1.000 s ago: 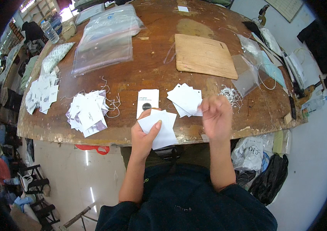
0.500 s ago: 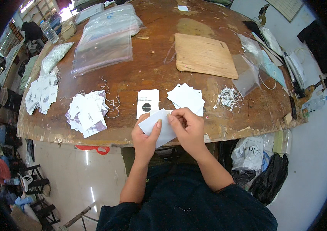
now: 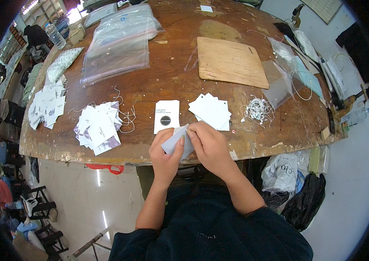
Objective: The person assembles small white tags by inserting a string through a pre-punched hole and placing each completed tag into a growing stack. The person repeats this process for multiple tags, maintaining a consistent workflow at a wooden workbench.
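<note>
My left hand [image 3: 163, 153] grips white hang tags [image 3: 176, 140] near the table's front edge, its thumb lying across their face. My right hand [image 3: 210, 145] is closed, thumb and fingertips pinching the tags' upper right corner. Whether a string is also between those fingers is hidden. Just beyond my hands lies a stack of printed tags [image 3: 167, 114] with a black circle. To its right is a fanned stack of blank-faced white tags [image 3: 210, 112] with small corner holes. Further right sits a tangle of white strings [image 3: 258, 111].
Two piles of tags, one with strings attached [image 3: 99, 129] and one further left [image 3: 47, 106], lie on the wooden table [image 3: 167, 78]. Clear plastic bags [image 3: 117, 56] and a wooden board [image 3: 232, 63] are behind. Filled plastic bags [image 3: 280, 174] stand below the right edge.
The tags in my hands have tilted and turned, showing a narrower face. My right fingers have shifted slightly left and closed in on their corner.
</note>
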The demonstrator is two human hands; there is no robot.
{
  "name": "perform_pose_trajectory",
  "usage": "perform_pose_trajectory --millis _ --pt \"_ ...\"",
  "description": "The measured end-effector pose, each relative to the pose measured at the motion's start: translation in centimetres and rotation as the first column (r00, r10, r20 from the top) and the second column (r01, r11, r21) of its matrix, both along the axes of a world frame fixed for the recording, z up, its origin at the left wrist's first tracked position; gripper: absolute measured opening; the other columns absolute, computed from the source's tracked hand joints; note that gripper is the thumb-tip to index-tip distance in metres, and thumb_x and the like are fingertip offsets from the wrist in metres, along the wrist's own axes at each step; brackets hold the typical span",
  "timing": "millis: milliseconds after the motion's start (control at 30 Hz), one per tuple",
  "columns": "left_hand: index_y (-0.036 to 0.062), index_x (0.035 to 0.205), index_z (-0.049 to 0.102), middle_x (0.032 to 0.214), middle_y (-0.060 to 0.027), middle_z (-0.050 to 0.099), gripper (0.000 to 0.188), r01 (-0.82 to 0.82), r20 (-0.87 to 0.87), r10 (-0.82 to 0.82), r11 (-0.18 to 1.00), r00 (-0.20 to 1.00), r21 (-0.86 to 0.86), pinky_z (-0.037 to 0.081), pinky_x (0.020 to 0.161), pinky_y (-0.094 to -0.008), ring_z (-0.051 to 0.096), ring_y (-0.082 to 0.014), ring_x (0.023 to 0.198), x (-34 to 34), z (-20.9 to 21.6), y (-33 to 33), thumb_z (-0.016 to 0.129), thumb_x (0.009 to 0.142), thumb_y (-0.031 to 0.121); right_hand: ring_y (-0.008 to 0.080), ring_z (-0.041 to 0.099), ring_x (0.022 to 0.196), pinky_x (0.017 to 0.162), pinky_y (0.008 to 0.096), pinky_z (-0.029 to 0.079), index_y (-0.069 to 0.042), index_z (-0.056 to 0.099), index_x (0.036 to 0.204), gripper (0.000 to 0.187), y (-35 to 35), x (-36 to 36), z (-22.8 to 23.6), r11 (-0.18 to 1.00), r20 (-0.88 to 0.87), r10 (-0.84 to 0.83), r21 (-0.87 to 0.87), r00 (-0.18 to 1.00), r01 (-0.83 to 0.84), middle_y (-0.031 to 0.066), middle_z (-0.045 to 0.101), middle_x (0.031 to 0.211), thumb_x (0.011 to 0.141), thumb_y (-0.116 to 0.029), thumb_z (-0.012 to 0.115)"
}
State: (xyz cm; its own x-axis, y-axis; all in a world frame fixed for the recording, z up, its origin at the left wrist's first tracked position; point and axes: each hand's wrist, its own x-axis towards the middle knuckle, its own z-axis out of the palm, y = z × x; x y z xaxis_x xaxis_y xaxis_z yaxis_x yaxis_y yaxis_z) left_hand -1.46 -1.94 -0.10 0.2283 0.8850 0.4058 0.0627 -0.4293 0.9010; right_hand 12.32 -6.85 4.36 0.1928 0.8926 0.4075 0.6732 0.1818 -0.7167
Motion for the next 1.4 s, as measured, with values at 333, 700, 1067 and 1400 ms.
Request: perform_pose_trajectory --millis 333,700,1067,1400 --pt "0.0155 0.1 0.075 0.1 0.0054 0.068 0.031 -0.052 -0.286 0.411 0.642 0.866 0.765 0.044 0.07 -0.0331 0.059 -0.017 0.082 -0.6 -0.6 1.0 0.072 0.069 0.011 0.002 0.05 0.07 0.06 0.0204 0.04 -0.001 0.065 0.094 0.01 -0.5 0.6 -0.2 0.951 -0.844 -0.079 -0.223 0.53 -0.213 -0.002 0.06 0.078 0.097 -0.01 0.064" --pt "0.0179 0.1 0.078 0.09 0.0076 0.061 0.027 0.013 -0.267 0.442 0.498 0.856 0.867 0.038 0.074 -0.0331 0.058 -0.0143 0.083 -2.4 -0.1 0.0 0.074 0.073 0.016 0.0028 0.049 0.059 0.052 0.0209 0.039 -0.002 0.062 0.074 0.023 1.0 1.3 -0.4 0.977 -0.449 -0.211 -0.097 0.868 0.187 -0.003 0.057 0.063 0.095 -0.012 0.068" --pt "0.0081 0.101 0.075 0.093 -0.0077 0.066 0.041 -0.173 -0.146 0.283 0.843 0.948 0.509 0.047 0.075 -0.0358 0.062 -0.0258 0.083 -2.3 -1.9 3.2 0.079 0.062 -0.004 0.0178 0.063 0.071 0.066 0.0309 0.05 0.001 0.069 0.096 0.016 2.0 2.3 -3.3 0.984 -0.238 -0.176 -0.057 0.955 0.167 0.0072 0.068 0.08 0.095 -0.015 0.065" --pt "-0.003 0.105 0.07 0.096 -0.0099 0.068 0.024 -0.168 0.07 0.162 0.98 0.984 0.102 0.052 0.077 -0.0301 0.064 -0.0164 0.085 -3.9 0.4 2.5 0.077 0.083 0.001 0.0299 0.063 0.087 0.075 0.0393 0.053 -0.001 0.065 0.102 0.018 -0.1 2.4 -3.8 0.978 0.565 0.201 -0.168 0.8 -0.127 0.0141 0.066 0.093 0.085 -0.006 0.065"
